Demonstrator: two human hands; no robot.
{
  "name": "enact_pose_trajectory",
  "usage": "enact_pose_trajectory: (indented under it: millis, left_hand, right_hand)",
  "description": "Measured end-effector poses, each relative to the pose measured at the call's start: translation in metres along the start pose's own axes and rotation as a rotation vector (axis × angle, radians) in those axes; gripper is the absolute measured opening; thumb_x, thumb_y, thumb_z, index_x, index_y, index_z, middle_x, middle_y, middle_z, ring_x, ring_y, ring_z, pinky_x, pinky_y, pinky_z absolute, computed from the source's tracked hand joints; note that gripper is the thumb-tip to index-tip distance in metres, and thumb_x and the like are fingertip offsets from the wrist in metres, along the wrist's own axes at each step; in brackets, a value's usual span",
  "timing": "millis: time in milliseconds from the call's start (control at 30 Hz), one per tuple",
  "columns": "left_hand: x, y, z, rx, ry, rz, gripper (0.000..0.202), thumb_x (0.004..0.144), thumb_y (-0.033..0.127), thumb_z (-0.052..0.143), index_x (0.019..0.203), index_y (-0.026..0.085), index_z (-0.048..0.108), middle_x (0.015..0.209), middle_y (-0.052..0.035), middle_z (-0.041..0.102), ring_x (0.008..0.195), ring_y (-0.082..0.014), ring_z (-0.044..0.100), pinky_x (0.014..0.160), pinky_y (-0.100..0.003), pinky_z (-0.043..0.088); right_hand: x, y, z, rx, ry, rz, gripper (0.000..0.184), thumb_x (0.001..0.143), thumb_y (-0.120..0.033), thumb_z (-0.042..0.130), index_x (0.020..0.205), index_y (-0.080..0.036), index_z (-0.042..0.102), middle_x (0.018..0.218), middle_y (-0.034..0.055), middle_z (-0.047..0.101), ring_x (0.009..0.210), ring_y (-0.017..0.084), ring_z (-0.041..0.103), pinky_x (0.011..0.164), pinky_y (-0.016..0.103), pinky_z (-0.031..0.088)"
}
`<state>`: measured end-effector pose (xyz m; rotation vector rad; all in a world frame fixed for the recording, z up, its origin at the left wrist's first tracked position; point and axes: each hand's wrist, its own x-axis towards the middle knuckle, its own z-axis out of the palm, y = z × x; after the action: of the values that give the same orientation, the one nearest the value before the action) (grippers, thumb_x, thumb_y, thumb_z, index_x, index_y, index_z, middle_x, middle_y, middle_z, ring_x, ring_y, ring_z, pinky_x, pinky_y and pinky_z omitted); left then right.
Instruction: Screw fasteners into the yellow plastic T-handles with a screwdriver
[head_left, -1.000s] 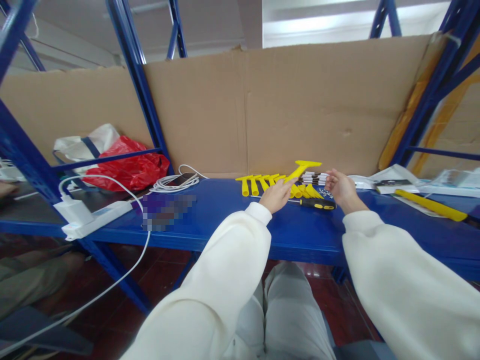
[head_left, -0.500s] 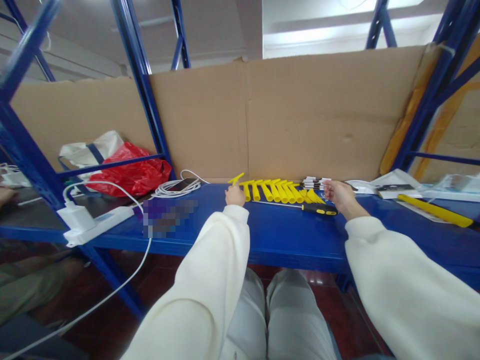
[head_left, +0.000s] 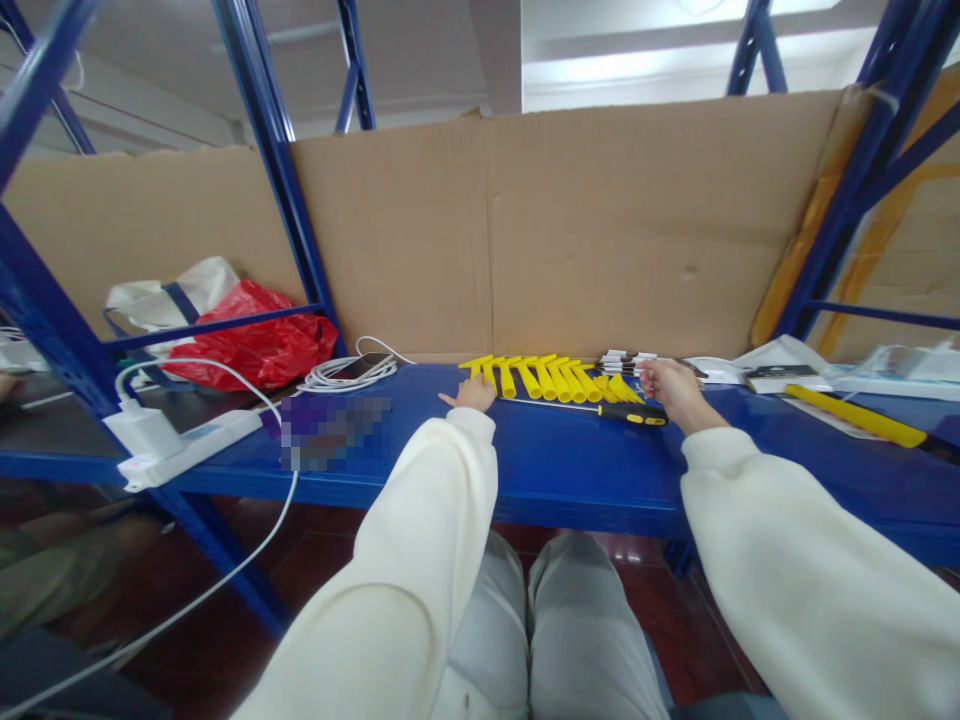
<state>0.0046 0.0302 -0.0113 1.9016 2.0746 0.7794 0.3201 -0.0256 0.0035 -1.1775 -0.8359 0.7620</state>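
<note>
Aligning the row of yellow T-shaped parts: left end

The row lies along the far side of the counter, heads toward the cardboard panel and handle ends toward the near edge. The left hand is at the leftmost part, partly covering its handle. Left grip: thumb spread outward to the left, fingers over the part, no firm hold evident. The right hand is at the right end, just beside the stack of white-and-dark pieces. Right grip: fingertips drawn together; whether they hold anything cannot be told.

Step in hand (judged): seating the leftmost part at the end of the row. Whether it is fully released cannot be confirmed, as the fingers mask the contact.

Next move (judged): calls for lifting the left hand straight up, clear of the neighbouring handle. Caution: the screwdriver lies along the near side of the row, its shaft pointing toward the left hand; a low sweep to the right could disturb both.
</note>
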Motion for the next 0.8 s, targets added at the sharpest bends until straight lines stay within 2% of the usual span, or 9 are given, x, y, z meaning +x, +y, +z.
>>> enact_pose_trajectory:
  millis: [133, 267, 600, 700, 800]
  left_hand:
    - [0.000, 0.000, 0.000, 0.061, -0.039, 0.006, 0.061, 0.106, 0.048, 0.052, 0.163, 0.027, 0.059, 0.176, -0.0158, 0.053, 0.170, -0.0375, 0.039, 0.136, -0.069, 0.031]
    - [0.001, -0.002, -0.001, 0.101, -0.060, 0.013, 0.070, 0.104, 0.052, 0.056, 0.170, 0.028, 0.052, 0.182, -0.0131, 0.043, 0.173, -0.0373, 0.031, 0.139, -0.070, 0.022]
    - [0.005, -0.006, -0.001, 0.093, -0.071, 0.017, 0.070, 0.104, 0.061, 0.051, 0.169, 0.035, 0.054, 0.184, -0.0087, 0.040, 0.175, -0.0381, 0.024, 0.139, -0.074, 0.013]
    - [0.005, -0.007, -0.003, 0.063, -0.064, 0.023, 0.064, 0.110, 0.059, 0.039, 0.166, 0.034, 0.057, 0.183, -0.0082, 0.042, 0.175, -0.0367, 0.027, 0.139, -0.075, 0.012]
    - [0.006, -0.007, -0.004, 0.011, -0.054, 0.026, 0.062, 0.114, 0.045, 0.024, 0.162, 0.033, 0.063, 0.181, -0.0054, 0.047, 0.173, -0.0349, 0.033, 0.140, -0.074, 0.012]
  right_hand:
    - [0.005, 0.003, -0.002, -0.022, -0.026, -0.007, 0.028, 0.073, -0.019, 0.086, 0.066, -0.023, 0.059, 0.050, -0.0030, 0.052, 0.043, 0.009, 0.041, 0.038, 0.019, 0.033]
    - [0.007, 0.005, -0.004, -0.035, -0.038, -0.022, 0.028, 0.068, -0.019, 0.087, 0.063, -0.024, 0.060, 0.049, -0.0014, 0.053, 0.045, 0.012, 0.042, 0.037, 0.022, 0.033]
    - [0.004, 0.005, 0.000, -0.055, -0.024, -0.038, 0.029, 0.068, -0.016, 0.086, 0.066, -0.022, 0.058, 0.050, -0.0026, 0.054, 0.045, 0.010, 0.043, 0.040, 0.019, 0.034]
    - [0.003, -0.001, -0.004, -0.135, 0.063, -0.074, 0.025, 0.070, -0.015, 0.083, 0.067, -0.023, 0.060, 0.054, -0.0019, 0.057, 0.048, 0.011, 0.046, 0.041, 0.019, 0.034]
    - [0.006, -0.016, -0.025, -0.334, 0.206, -0.125, 0.021, 0.074, -0.010, 0.073, 0.064, -0.023, 0.060, 0.058, -0.0007, 0.058, 0.056, 0.014, 0.052, 0.048, 0.022, 0.040]
